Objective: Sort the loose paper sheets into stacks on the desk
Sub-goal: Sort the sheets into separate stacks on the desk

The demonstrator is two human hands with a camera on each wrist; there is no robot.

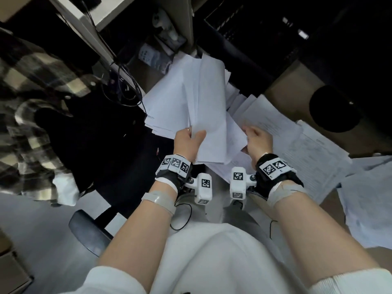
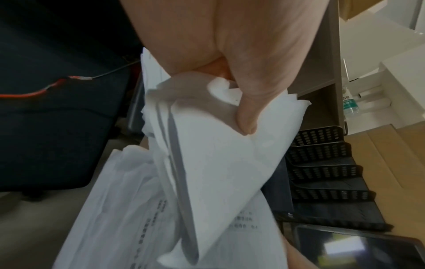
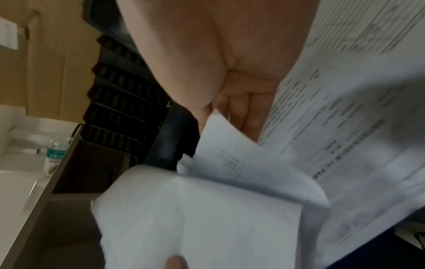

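Nearest to us, our left hand (image 1: 187,143) is a grip closed on a thick bundle of sheets (image 1: 203,107), thumb (image 2: 249,116) pressed on its top face and the other fingers underneath. The bundle is lifted off the counter (image 1: 288,85) and fans away from us, bent along its length. Just beside it, our right hand (image 1: 257,140) has its fingers curled round the edge of a few printed sheets (image 1: 235,132) that lie against the bundle's right side; the right wrist view is blurred, but paper plainly sits in that grip. Right of both hands, loose printed pages (image 1: 314,149) are spread over the counter, some overlapping, some hanging past its near edge. Farther off stands a black tiered file tray (image 2: 326,163), with a dark round object (image 1: 335,109) on the counter to the right.
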